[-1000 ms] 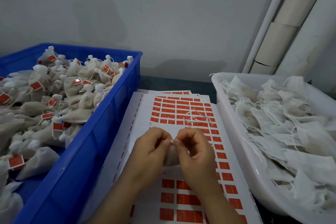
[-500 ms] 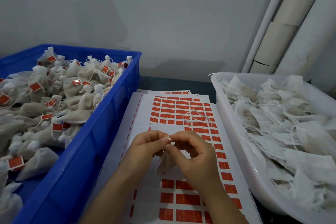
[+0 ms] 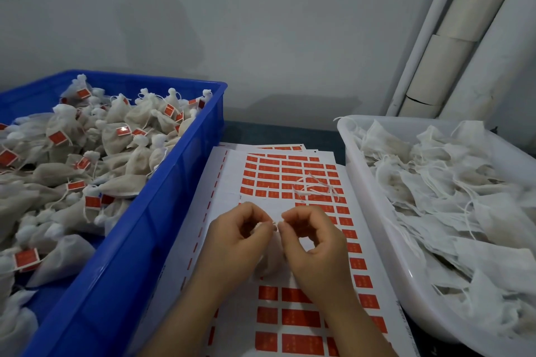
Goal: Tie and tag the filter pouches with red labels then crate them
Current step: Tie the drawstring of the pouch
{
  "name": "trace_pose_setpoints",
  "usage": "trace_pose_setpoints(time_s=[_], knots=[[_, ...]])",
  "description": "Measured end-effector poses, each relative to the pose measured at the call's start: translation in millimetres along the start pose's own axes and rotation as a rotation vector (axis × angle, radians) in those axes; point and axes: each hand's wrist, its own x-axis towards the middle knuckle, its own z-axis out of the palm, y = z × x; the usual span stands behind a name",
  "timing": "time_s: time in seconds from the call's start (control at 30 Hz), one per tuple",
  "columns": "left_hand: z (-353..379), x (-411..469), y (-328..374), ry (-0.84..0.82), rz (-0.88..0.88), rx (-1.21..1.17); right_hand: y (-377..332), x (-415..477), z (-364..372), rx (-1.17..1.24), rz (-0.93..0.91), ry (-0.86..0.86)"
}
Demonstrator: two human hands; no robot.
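Blue plastic crate (image 3: pixel 162 206), one, 9 o'clock: tied red-tagged pouches (image 3: pixel 121 153) heaped, uncountable.
White plastic tub (image 3: pixel 374 226), one, 3 o'clock: untied pouches (image 3: pixel 452 211).
White sheets of red labels (image 3: pixel 272 174), at least two, centre; loose white string (image 3: pixel 316 188) on top.
Small white filter pouch (image 3: pixel 271 264), 6 o'clock, half hidden by hands: left hand (image 3: pixel 237 240) and right hand (image 3: pixel 316 243) each pinch its drawstring.

Blue crate (image 3: pixel 174 177); white tub (image 3: pixel 377 229); red labels (image 3: pixel 301 319) gridded on white sheet (image 3: pixel 232 180)

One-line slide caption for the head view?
Left hand and right hand pinch a filter pouch over the red label sheet, between blue crate and white tub.
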Motion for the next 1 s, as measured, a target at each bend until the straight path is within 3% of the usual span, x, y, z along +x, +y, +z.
trace_pose_setpoints(time_s=[0.27, 0.47, 0.63, 0.87, 1.0], knots=[[0.3, -2.6, 4.4, -0.076, 0.060, 0.019, 1.4, 5.8, -3.1, 0.245, 0.244, 0.024], [-0.7, -2.2, 3.8, -0.089, -0.001, 0.028, 8.0, 11.4, -7.0, 0.335, 0.328, 0.138], [0.3, -1.4, 3.8, -0.033, -0.014, -0.005, 9.2, 10.7, -6.0, 0.361, 0.347, 0.087], [-2.2, -1.0, 3.9, 0.013, 0.004, -0.063, 3.2, 9.1, -9.8, 0.235, 0.218, -0.200], [-3.9, -1.3, 4.0, 0.019, 0.009, -0.083, 1.8, 8.6, -7.1, 0.164, 0.186, -0.136]])
